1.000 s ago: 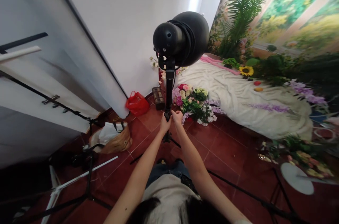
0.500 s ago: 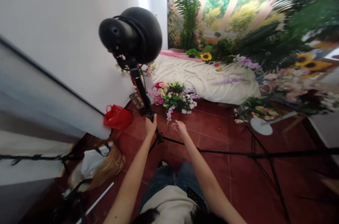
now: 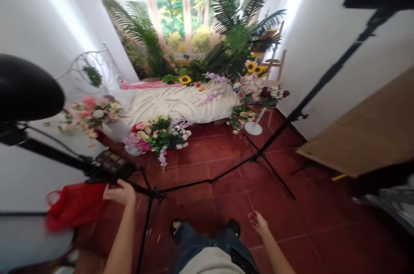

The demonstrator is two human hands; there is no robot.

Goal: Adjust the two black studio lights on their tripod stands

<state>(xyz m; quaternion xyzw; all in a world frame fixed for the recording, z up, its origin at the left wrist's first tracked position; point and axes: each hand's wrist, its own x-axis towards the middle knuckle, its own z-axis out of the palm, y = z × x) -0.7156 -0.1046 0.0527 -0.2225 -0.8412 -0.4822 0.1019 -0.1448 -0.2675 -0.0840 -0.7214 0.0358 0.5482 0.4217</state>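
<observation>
My left hand is at the pole of a black studio light stand, thumb over the pole and fingers curled at its underside in a loose hold. The stand's rounded black lamp head fills the left edge, and the stand leans toward the upper left. Below it on the floor, a red bag lies close to my left fingers. My right hand hangs over the red tiles with its fingers apart and holds nothing.
A second light stand rises at the right; legs of both stands spread over the tiled floor. Ahead are flower bunches, a cream-draped platform and palm leaves. A brown board leans at right.
My view has swung right, so the lamp and its stand now sit at the far left. My right hand has moved away from the stand, to the right and down. My left hand stays at the pole.
</observation>
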